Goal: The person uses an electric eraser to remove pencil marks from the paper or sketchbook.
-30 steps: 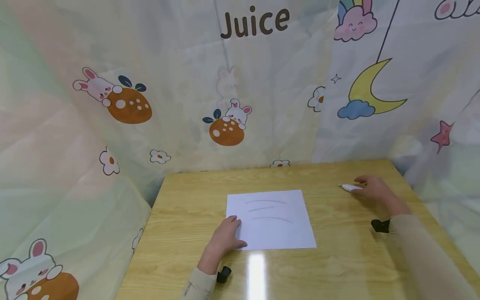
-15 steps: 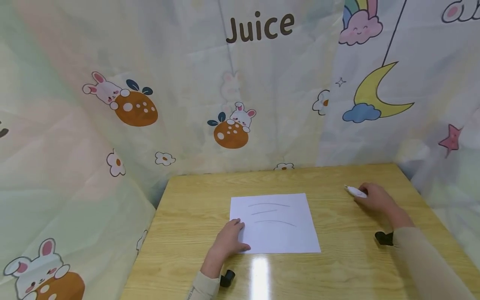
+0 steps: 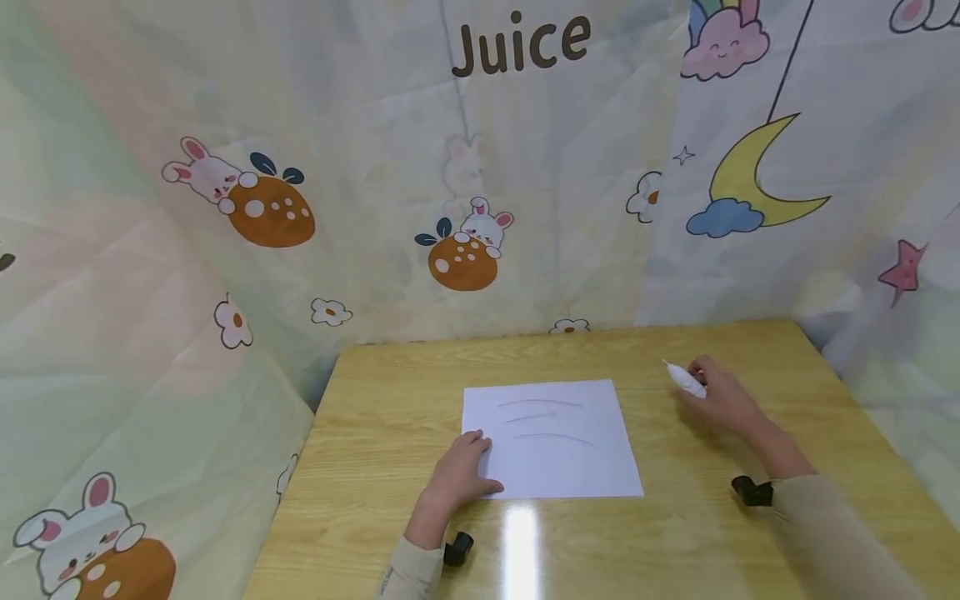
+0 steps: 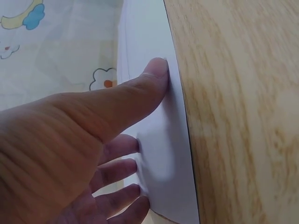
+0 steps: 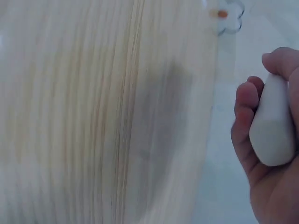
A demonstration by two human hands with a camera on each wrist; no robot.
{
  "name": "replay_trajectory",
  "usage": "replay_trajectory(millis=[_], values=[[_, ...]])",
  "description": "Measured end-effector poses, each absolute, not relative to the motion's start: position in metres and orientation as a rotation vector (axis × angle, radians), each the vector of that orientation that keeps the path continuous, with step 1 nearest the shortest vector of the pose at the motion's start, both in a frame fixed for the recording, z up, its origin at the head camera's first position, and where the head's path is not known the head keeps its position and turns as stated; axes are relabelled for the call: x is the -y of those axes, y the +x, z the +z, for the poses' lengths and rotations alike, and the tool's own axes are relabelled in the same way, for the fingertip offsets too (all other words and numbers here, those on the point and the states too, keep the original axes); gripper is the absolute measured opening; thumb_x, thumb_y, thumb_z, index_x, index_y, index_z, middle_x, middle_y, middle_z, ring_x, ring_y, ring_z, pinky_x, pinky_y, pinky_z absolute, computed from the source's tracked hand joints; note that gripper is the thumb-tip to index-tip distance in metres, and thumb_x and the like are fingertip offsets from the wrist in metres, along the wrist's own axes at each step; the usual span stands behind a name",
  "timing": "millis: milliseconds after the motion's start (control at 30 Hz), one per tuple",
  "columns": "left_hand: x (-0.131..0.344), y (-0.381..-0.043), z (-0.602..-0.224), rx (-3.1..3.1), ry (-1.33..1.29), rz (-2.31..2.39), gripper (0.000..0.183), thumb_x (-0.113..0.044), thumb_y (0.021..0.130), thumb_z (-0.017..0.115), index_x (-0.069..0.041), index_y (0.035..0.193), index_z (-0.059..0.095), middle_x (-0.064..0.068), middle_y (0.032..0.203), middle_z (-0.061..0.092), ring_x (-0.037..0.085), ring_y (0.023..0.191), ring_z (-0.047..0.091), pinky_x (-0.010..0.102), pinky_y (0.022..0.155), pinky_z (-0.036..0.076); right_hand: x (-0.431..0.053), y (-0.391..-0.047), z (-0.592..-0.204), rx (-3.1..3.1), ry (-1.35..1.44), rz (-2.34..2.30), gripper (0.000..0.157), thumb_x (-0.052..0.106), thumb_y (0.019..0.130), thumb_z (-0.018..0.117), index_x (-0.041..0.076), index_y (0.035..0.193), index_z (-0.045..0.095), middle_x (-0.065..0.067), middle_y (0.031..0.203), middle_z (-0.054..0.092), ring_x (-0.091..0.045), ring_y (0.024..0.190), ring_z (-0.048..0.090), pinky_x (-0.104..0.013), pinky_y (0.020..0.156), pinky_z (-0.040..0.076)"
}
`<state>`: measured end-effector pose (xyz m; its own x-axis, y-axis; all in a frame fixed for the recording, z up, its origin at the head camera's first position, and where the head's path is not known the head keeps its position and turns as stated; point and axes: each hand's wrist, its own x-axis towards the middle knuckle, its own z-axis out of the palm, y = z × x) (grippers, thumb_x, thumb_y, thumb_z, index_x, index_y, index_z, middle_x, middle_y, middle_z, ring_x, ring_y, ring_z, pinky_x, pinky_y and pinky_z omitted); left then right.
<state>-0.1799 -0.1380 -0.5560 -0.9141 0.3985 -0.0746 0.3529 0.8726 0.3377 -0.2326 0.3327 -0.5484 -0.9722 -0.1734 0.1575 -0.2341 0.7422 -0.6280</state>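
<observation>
- Nearest, pale sleeves [image 3: 411, 568] reach in from the lower edge, each with a small black device at the wrist, the left one [image 3: 459, 549] near a bright streak of glare [image 3: 520, 550] on the wooden table [image 3: 375, 467]
- The left hand [image 3: 454, 472] rests with fingers loosely spread and gripping nothing, laid over the left side of the white sheet [image 3: 562, 471]; in the left wrist view the thumb [image 4: 156, 70] lies on the paper close to its near edge, so the hand seems to be steadying it
- The sheet lies flat at the middle of the table, bearing three thin, slightly bent strokes, the lowest one [image 3: 551, 435] nearest the person; whether they are finished I cannot tell
- Farther off and to the right, the right hand [image 3: 722, 402] grips a white pen-shaped tool [image 3: 686, 380] with curled fingers, well apart from the paper; its thin tip points leftward and away, and the right wrist view shows its blunt end held in the palm
- The step in hand looks like holding the tool ready off the sheet while the other hand minds the paper; using it there would call for carrying it left, turning the tip down and keeping the left hand's light pressure
- Beyond the table's far edge hangs a cloth [image 3: 360, 167] printed with rabbits, flowers, a moon and the word Juice
</observation>
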Motion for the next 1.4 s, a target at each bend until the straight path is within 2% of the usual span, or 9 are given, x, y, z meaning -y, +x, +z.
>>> replay_trajectory(millis=[133, 333, 600, 767, 900, 1100, 1400], values=[[0.141, -0.181, -0.554, -2.887, 0.573, 0.488, 0.077, -0.039, 0.071, 0.086, 0.001, 0.131, 0.058, 0.019, 0.140, 0.049, 0.033, 0.130, 0.043, 0.044, 0.103, 0.039, -0.310, -0.224, -0.552, 2.838, 0.360, 1.128, 0.035, 0.016, 0.094, 0.066, 0.000, 0.116, 0.044, -0.024, 0.097, 0.062, -0.020, 0.064, 0.056, -0.032, 0.049, 0.048], [0.142, -0.184, -0.554, -2.880, 0.614, 0.449, 0.081, -0.039, 0.065, 0.090, 0.001, 0.129, 0.059, 0.020, 0.138, 0.049, 0.034, 0.128, 0.045, 0.043, 0.102, 0.040, -0.289, -0.209, -0.565, 2.842, 0.349, 1.129, 0.034, 0.025, 0.095, 0.065, 0.003, 0.116, 0.049, -0.021, 0.101, 0.063, -0.023, 0.078, 0.058, -0.034, 0.061, 0.046], [0.144, -0.180, -0.556, -2.857, 0.555, 0.503, 0.081, -0.040, 0.065, 0.090, -0.001, 0.130, 0.058, 0.022, 0.144, 0.043, 0.036, 0.133, 0.040, 0.046, 0.104, 0.038, -0.266, -0.201, -0.573, 2.826, 0.374, 1.062, 0.027, 0.027, 0.092, 0.067, 0.009, 0.112, 0.059, -0.011, 0.094, 0.065, -0.017, 0.070, 0.055, -0.033, 0.057, 0.044], [0.145, -0.180, -0.556, -2.859, 0.536, 0.553, 0.081, -0.038, 0.066, 0.089, -0.001, 0.131, 0.057, 0.022, 0.145, 0.042, 0.036, 0.134, 0.039, 0.047, 0.104, 0.038, -0.250, -0.203, -0.563, 2.845, 0.287, 1.013, 0.029, 0.032, 0.089, 0.071, 0.011, 0.110, 0.068, -0.008, 0.091, 0.067, -0.015, 0.064, 0.050, -0.031, 0.054, 0.041], [0.144, -0.180, -0.556, -2.855, 0.540, 0.573, 0.081, -0.038, 0.066, 0.089, -0.001, 0.131, 0.057, 0.022, 0.145, 0.042, 0.036, 0.133, 0.039, 0.048, 0.104, 0.037, -0.241, -0.209, -0.556, 2.866, 0.246, 0.941, 0.031, 0.031, 0.086, 0.074, 0.011, 0.109, 0.072, -0.010, 0.097, 0.070, -0.016, 0.067, 0.050, -0.032, 0.056, 0.040], [0.143, -0.182, -0.556, -2.860, 0.526, 0.562, 0.081, -0.039, 0.067, 0.088, -0.002, 0.131, 0.056, 0.021, 0.146, 0.041, 0.035, 0.135, 0.037, 0.047, 0.104, 0.037, -0.228, -0.216, -0.550, 2.913, 0.244, 0.886, 0.032, 0.031, 0.084, 0.074, 0.011, 0.110, 0.074, -0.013, 0.106, 0.070, -0.017, 0.069, 0.052, -0.031, 0.055, 0.040], [0.141, -0.181, -0.557, -2.858, 0.532, 0.561, 0.084, -0.040, 0.066, 0.089, -0.002, 0.133, 0.055, 0.021, 0.147, 0.040, 0.035, 0.136, 0.036, 0.047, 0.106, 0.036, -0.219, -0.224, -0.547, 2.981, 0.264, 0.839, 0.031, 0.029, 0.084, 0.075, 0.012, 0.109, 0.074, -0.009, 0.100, 0.071, -0.015, 0.061, 0.047, -0.030, 0.048, 0.035]])
